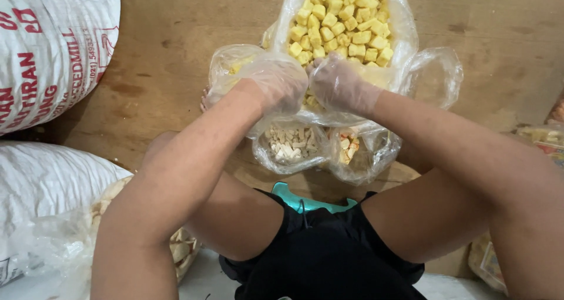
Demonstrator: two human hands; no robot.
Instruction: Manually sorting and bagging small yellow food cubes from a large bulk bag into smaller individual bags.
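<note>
Gloved hands bagging yellow cubes on a wooden floor

Left hand (276,84) curled shut around a small clear bag (232,65) at ten o'clock; right hand (341,86) closed, pinching film beside the big cube bag (346,18) at twelve. Could spill cubes if thin plastic slips; filled packets (291,147) below at six

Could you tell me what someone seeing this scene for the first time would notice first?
Most striking is the big clear bag of yellow cubes at top centre on the brown floor. Just below it, the left hand and right hand, both in thin plastic gloves, meet over smaller bags of pale pieces. White printed sacks fill the left edge.
</note>
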